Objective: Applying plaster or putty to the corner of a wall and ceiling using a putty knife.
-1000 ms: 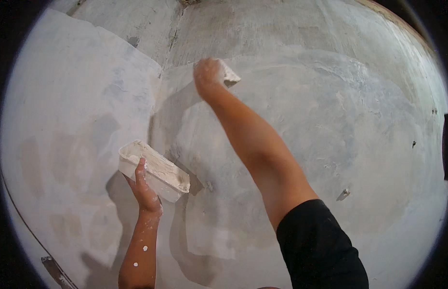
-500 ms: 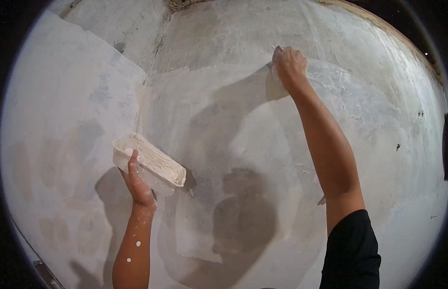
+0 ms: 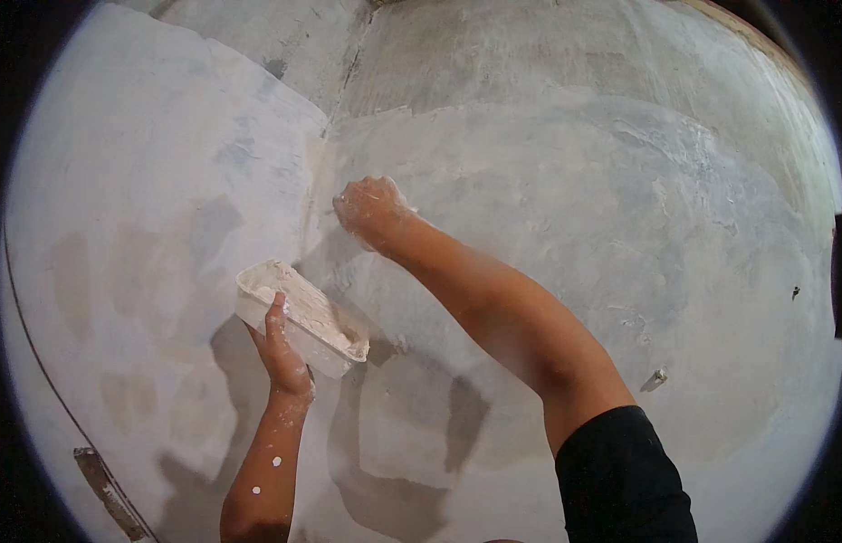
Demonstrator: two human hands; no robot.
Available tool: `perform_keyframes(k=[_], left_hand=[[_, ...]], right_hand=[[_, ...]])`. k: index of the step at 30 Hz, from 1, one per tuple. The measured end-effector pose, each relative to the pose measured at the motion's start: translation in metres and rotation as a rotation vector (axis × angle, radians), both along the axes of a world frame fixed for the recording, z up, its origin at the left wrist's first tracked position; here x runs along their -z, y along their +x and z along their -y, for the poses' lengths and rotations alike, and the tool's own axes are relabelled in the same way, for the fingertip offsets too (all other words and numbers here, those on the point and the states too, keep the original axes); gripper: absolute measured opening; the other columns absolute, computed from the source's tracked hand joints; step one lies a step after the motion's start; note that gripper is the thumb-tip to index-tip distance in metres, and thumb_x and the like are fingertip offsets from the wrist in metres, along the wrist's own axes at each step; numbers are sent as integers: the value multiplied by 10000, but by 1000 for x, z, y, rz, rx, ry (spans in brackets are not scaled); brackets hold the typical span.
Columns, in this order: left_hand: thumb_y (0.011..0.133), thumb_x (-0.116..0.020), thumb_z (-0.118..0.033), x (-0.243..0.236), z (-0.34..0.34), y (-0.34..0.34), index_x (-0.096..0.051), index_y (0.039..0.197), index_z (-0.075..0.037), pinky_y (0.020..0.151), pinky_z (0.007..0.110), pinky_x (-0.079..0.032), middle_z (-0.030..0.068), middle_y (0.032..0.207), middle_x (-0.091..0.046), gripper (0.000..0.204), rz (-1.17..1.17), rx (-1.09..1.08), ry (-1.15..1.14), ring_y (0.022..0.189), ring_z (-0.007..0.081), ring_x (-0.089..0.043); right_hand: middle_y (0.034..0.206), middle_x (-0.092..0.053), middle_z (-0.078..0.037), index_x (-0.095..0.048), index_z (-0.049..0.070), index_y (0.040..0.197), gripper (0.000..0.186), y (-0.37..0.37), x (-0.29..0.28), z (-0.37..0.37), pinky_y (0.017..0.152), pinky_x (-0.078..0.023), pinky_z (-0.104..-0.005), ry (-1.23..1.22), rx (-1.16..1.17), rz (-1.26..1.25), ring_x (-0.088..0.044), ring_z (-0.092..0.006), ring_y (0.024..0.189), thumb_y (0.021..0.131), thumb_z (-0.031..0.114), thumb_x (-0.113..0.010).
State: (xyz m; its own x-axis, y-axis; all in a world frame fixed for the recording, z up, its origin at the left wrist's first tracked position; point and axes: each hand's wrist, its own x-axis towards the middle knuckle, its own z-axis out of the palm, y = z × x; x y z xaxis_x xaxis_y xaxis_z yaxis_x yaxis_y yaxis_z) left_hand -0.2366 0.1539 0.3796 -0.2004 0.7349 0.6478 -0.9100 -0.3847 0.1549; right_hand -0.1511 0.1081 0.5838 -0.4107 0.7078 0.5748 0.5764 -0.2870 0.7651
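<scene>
You have two hands in view, both in use. Your left hand grips one white tub, its thumb over the near rim and the other fingers mostly hidden by the tub. The tub is tilted, its length sloping down to the right, in front of the corner between two walls, the left wall and the right wall. It holds one mass of off-white paste. Your right hand, above and right of the tub, is closed around one flat tool, with only a pale edge showing; you cannot tell whether it touches the wall. Two white blobs dot your left forearm. One black sleeve covers your right upper arm. One peg juts from the right wall.
</scene>
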Motion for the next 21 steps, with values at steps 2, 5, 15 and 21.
perform_keyframes(k=[2, 5, 15, 21], left_hand=[[851, -517, -211, -2, 1, -1, -236, 1343, -30, 1019, 356, -261, 115, 1307, -362, 595, -4, -7, -5, 1205, 226, -358], [851, -516, -207, -7, 7, -5, -232, 1347, -29, 1020, 355, -261, 110, 1311, -359, 598, -6, -4, 14, 1207, 226, -357], [845, -527, -196, -15, 17, -4, -243, 1337, -36, 1023, 351, -251, 111, 1299, -362, 590, 8, -136, 39, 1207, 223, -350], [843, -535, -199, -6, 14, -12, -259, 1312, -36, 1017, 350, -256, 110, 1276, -373, 568, 16, -90, 5, 1189, 218, -357]], right_hand=[[862, -646, -99, -664, 102, 879, 160, 6, -1, 11, 700, -487, -421, 9, -236, -79, -621, -282, 854, 808, 133, -524], [856, -649, -101, -663, 136, 867, 192, 20, -38, 20, 682, -495, -405, 221, -235, 16, -628, -280, 824, 847, 171, -475], [876, -649, -78, -672, 123, 840, 172, 77, -134, 13, 729, -497, -372, 465, -99, 170, -626, -236, 854, 834, 176, -509], [892, -639, -87, -656, 113, 878, 164, 62, -83, -17, 745, -488, -395, 316, -106, 157, -621, -258, 869, 834, 156, -504]])
